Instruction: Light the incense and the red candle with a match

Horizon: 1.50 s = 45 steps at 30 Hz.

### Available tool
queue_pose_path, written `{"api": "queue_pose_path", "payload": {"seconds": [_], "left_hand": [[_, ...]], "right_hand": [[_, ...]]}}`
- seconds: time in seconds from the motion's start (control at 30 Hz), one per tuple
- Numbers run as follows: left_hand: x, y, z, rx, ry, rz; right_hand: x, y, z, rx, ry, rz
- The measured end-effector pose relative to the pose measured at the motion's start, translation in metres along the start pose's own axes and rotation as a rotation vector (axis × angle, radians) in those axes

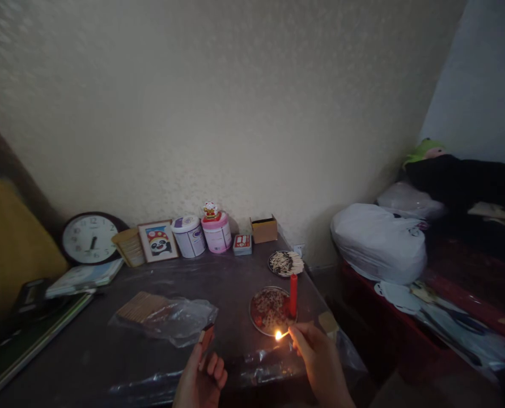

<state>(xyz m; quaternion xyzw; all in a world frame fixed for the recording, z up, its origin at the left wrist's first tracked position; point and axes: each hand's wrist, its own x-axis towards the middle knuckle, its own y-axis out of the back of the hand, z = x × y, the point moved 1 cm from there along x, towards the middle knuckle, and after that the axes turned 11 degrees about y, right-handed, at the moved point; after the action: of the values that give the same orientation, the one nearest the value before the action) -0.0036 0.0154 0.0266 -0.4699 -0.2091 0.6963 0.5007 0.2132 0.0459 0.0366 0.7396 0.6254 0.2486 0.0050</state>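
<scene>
My right hand point(320, 362) pinches a lit match point(283, 334) beside the red candle point(293, 294); left hand point(201, 379) grips a matchbox point(207, 338) (labels on things unreadable).

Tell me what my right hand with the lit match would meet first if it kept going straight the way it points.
Probably the round plate just ahead: the right hand points its burning match up and left at the plate's near rim. The red candle stands slightly right of that line, though depth is hard to judge.
</scene>
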Motion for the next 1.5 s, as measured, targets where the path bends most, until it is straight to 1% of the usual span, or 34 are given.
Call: {"api": "queue_pose_path", "payload": {"seconds": [0.13,0.3,0.4,0.6,0.77,0.87,0.97,1.07,1.23,1.33,1.5], "left_hand": [[0.0,0.001,-0.001,-0.012,0.01,-0.028],[0.003,0.003,-0.001,-0.016,0.002,-0.057],[0.004,0.003,-0.001,-0.027,0.022,-0.069],[0.008,0.002,-0.002,-0.06,0.074,-0.085],[0.011,0.0,-0.004,-0.044,0.063,-0.099],[0.01,-0.002,-0.006,-0.056,0.036,-0.082],[0.009,-0.004,-0.007,-0.062,0.022,-0.067],[0.009,-0.004,-0.007,-0.058,0.037,-0.08],[0.014,0.0,-0.007,-0.066,0.059,-0.111],[0.016,0.002,-0.006,-0.062,0.069,-0.108],[0.013,-0.002,-0.005,-0.071,0.067,-0.099]], "right_hand": [[0.003,-0.003,-0.003,-0.001,0.011,-0.014],[0.008,-0.01,-0.003,0.067,0.015,0.02],[0.011,-0.015,-0.002,0.095,0.006,0.033],[0.018,-0.025,0.004,-0.036,0.03,0.035],[0.018,-0.032,0.01,-0.182,0.111,-0.019],[0.019,-0.035,0.014,-0.235,0.137,-0.034],[0.022,-0.036,0.018,-0.259,0.152,-0.039],[0.023,-0.038,0.019,-0.271,0.164,-0.044],[0.025,-0.043,0.018,-0.29,0.177,-0.051],[0.026,-0.046,0.018,-0.302,0.178,-0.057],[0.026,-0.052,0.021,-0.318,0.176,-0.053]]}}
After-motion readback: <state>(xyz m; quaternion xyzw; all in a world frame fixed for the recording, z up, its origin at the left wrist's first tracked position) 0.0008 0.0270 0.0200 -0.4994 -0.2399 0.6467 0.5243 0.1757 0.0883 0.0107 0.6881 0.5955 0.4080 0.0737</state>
